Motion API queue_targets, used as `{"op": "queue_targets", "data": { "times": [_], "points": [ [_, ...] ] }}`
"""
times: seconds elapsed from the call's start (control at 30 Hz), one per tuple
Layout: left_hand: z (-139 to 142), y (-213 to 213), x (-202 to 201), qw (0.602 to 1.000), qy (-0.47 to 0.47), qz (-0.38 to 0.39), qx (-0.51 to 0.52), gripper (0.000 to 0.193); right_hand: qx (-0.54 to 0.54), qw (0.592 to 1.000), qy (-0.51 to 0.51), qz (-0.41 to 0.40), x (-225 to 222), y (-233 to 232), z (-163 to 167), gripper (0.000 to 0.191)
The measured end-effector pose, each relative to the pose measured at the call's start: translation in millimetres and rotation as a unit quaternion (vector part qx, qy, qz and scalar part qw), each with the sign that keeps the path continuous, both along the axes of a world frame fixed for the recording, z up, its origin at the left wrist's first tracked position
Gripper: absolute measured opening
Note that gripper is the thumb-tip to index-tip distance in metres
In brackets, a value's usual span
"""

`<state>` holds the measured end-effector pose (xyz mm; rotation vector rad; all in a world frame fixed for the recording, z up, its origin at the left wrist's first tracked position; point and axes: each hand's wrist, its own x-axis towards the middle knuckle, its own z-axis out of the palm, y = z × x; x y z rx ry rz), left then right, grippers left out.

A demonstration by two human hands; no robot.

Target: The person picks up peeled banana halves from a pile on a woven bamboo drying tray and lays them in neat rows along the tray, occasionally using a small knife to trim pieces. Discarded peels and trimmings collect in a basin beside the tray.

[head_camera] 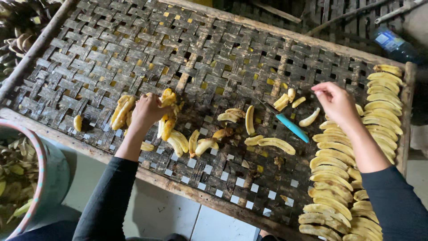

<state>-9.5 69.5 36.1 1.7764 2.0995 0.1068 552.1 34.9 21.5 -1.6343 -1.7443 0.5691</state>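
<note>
Fingers of the left hand [145, 111] are curled down and clamped on a loose heap of peeled yellow banana halves [167, 120] near the front-left of the dark woven bamboo drying rack [133, 49]; a few pieces stick up past the knuckles, others fan out just right of the wrist. Over on the other side, the right hand [336, 102] hovers with its fingertips pinched together, though whether a slice sits between them I cannot tell. Right beneath and beyond that hand run the neat rows of laid-out banana slices [339, 178], long axes lying across the rack, stacked down its right end. Between the two hands lies the teal-handled knife [290, 126], pointing up-left, nearer the right hand, with scattered banana pieces [267, 142] around it. A round tub of peels [42, 169] sits at lower left.
</note>
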Motion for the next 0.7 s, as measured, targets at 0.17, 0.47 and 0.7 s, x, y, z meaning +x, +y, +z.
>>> {"op": "queue_targets", "data": {
  "times": [0.17, 0.47, 0.7],
  "points": [
    [-18, 4, -1, 0.997, -0.017, -0.012, 0.074, 0.061, -0.037, 0.997, -0.033, 0.062, -58, -5, 14, 0.02],
    [-21, 24, -22, 0.967, -0.248, 0.022, -0.046, 0.043, -0.044, 0.982, -0.062, 0.17, -137, -11, 16, 0.024],
    [4, 10, -10, 0.719, -0.687, 0.006, -0.103, 0.041, -0.095, 0.978, -0.014, 0.187, -167, -22, -1, 0.027]
  ]
}}
